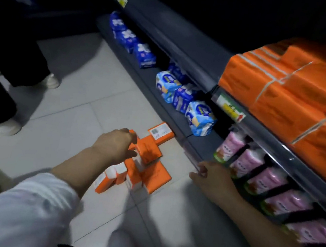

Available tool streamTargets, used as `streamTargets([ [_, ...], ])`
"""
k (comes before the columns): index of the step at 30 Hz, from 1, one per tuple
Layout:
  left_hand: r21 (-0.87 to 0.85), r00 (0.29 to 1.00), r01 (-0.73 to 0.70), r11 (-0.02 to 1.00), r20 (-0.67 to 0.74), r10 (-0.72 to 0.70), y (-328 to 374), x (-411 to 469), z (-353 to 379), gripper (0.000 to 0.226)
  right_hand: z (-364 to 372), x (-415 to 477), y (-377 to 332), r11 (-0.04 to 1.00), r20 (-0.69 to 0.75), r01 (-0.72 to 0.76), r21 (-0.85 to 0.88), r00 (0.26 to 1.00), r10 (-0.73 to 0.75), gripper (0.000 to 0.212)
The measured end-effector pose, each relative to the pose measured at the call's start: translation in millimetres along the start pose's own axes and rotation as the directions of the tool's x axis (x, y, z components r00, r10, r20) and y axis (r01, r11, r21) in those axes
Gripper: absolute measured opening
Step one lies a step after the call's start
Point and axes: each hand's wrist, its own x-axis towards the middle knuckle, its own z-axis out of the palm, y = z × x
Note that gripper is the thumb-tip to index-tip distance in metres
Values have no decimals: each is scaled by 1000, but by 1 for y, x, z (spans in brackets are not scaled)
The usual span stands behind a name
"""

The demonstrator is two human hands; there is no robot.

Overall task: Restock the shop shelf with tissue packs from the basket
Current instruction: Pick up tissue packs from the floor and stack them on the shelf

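Orange tissue packs (150, 153) on floor (74, 89), touching left fingers (131, 138)

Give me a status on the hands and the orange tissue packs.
Left hand on the orange tissue packs piled on the floor, grip unclear. Right hand open at the bottom shelf edge, beside pink packs.
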Motion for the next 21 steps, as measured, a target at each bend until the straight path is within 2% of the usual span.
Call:
streamTargets([
  [1, 45, 999, -17, 999, 37, 16, -6, 5, 8, 45, 7, 9, 3, 1000, 14, -24, 6, 1000, 24, 17],
  [2, 91, 997, -45, 995, 72, 38, -11, 11, 15, 48, 14, 18, 5, 999, 33, -35, 11, 999, 34, 29],
  [4, 176, 992, -84, 981, 111, 65, -20, 20, 34, 53, 27, 36, 5, 998, 59, -53, 33, 997, 51, 40],
  [8, 201, 979, -148, 968, 166, 116, -28, 34, 86, 60, 62, 64, 6, 993, 138, -99, 63, 986, 90, 47],
  [11, 293, 961, -274, 916, 119, 250, -30, 47, 122, 71, 94, 77, 19, 990, 182, -134, 36, 975, 125, 48],
  [12, 311, 954, -295, 904, 144, 262, -29, 50, 130, 72, 100, 80, 23, 990, 197, -138, 0, 971, 135, 49],
  [14, 320, 951, -295, 901, 194, 242, -31, 59, 150, 68, 111, 87, 34, 987, 216, -137, -80, 965, 152, 51],
  [16, 306, 945, -322, 896, 163, 284, -33, 68, 160, 70, 123, 97, 45, 983, 211, -152, -100, 963, 170, 52],
  [18, 331, 939, -344, 879, 108, 327, -35, 76, 171, 78, 142, 111, 57, 977, 214, -203, -58, 954, 211, 54],
  [21, 357, 954, -298, 885, 142, 264, -41, 84, 189, 75, 169, 129, 69, 954, 288, -292, 64, 921, 262, 53],
])
